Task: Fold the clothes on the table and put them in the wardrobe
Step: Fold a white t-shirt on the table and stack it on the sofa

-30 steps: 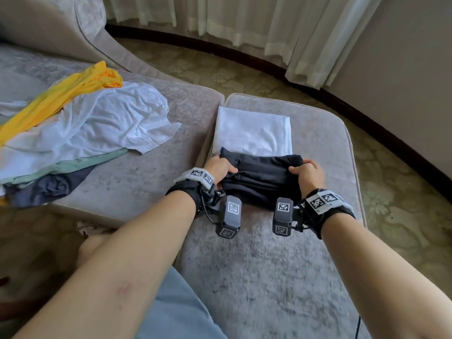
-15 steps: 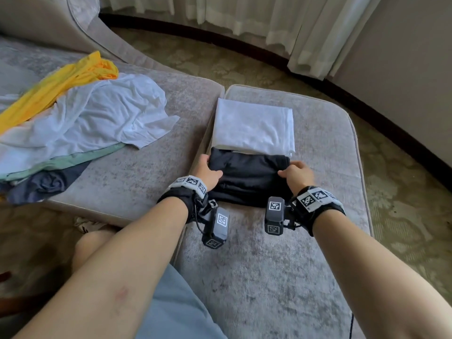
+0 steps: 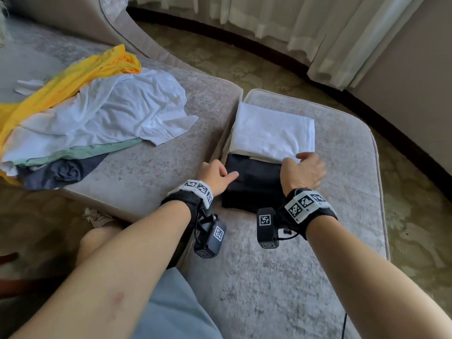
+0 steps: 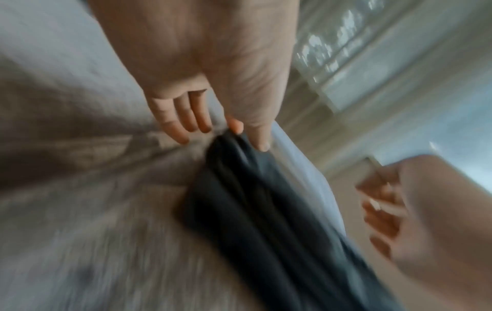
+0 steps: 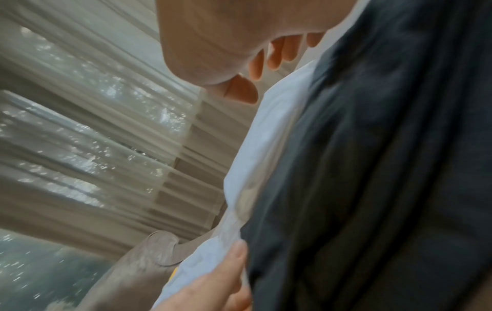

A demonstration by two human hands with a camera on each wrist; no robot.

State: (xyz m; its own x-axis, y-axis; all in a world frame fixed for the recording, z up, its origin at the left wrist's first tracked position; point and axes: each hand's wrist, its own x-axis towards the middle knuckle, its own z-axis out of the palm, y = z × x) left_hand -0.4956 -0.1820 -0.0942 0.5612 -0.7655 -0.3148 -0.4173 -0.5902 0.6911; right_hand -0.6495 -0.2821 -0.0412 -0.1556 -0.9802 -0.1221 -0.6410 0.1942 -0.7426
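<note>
A folded black garment [image 3: 254, 189] lies on the grey cushion [image 3: 281, 265], its far edge against a folded white garment [image 3: 271, 133]. My left hand [image 3: 216, 176] rests at the black garment's left edge, thumb straight on the cloth. In the blurred left wrist view, the left hand [image 4: 235, 127] has straight fingers at the black garment's [image 4: 266, 210] corner. My right hand [image 3: 303, 170] lies spread over its far right corner and the white garment's near edge. In the right wrist view the right hand [image 5: 266, 63] hangs with loose fingers over the white garment [image 5: 266, 147], holding nothing.
A pile of unfolded clothes lies on the left cushion [image 3: 146, 182]: a yellow garment [image 3: 73, 84], a white shirt [image 3: 117, 111], a green piece [image 3: 97, 150], and a navy piece [image 3: 61, 172]. Sheer curtains [image 3: 330, 33] and patterned carpet [image 3: 415, 216] lie beyond.
Both hands gripped the black garment's ends, lowered it onto the cushion in front of the white one, then let go. Their fingers have since straightened on the cloth.
</note>
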